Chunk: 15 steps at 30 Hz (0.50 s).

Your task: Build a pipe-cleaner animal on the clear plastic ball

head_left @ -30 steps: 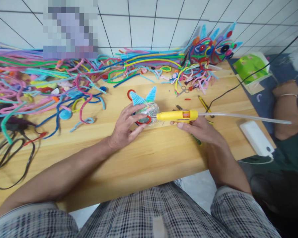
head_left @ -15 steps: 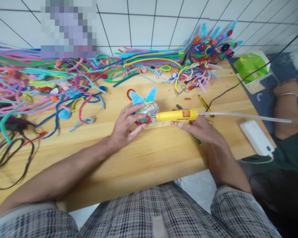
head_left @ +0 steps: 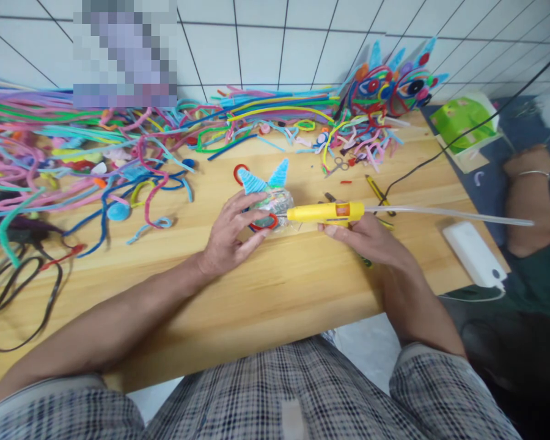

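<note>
My right hand [head_left: 366, 238] is wrapped round a yellow glue gun [head_left: 321, 212], and a long clear glue stick [head_left: 449, 214] pokes out of its back. The nozzle points left and meets, or nearly meets, a small clear plastic craft figure [head_left: 282, 201] with two blue fuzzy ears [head_left: 278, 173]. My left hand [head_left: 231, 232] grips that figure from the left, fingers over its front. Beside those fingertips a red pipe-cleaner ring [head_left: 270, 221] lies against the figure. Another red ring [head_left: 241, 173] shows behind the left ear.
Heaps of coloured pipe cleaners [head_left: 87, 134] cover the back and left of the table. Finished colourful figures [head_left: 394, 85] stand at the back right. Small scissors [head_left: 339, 165], a yellow cutter [head_left: 376, 189] and a white power bank [head_left: 474, 253] lie nearby. A black cord crosses the right; another person's arm [head_left: 536, 195] is beyond.
Almost nothing differs. The glue gun and its glue stick have shifted very slightly left; my left hand and the craft figure stay in place.
</note>
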Each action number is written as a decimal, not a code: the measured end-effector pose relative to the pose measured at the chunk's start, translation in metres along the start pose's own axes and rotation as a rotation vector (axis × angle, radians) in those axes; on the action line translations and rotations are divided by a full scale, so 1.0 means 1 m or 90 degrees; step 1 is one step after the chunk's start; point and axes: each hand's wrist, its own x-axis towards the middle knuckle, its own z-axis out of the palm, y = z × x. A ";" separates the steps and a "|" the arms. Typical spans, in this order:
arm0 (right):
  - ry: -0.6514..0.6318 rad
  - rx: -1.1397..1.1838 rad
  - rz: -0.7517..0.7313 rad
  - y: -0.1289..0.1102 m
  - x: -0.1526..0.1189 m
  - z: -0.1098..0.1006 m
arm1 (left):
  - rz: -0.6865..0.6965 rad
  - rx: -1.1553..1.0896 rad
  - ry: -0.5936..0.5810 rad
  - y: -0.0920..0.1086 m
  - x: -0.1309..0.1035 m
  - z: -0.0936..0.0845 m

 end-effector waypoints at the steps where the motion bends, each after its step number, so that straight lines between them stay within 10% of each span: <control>1: -0.001 0.000 0.001 0.000 0.000 0.000 | 0.004 -0.007 0.005 0.000 0.001 0.000; 15: 0.004 -0.023 -0.018 -0.003 0.002 0.002 | -0.013 0.016 -0.013 0.000 -0.001 -0.001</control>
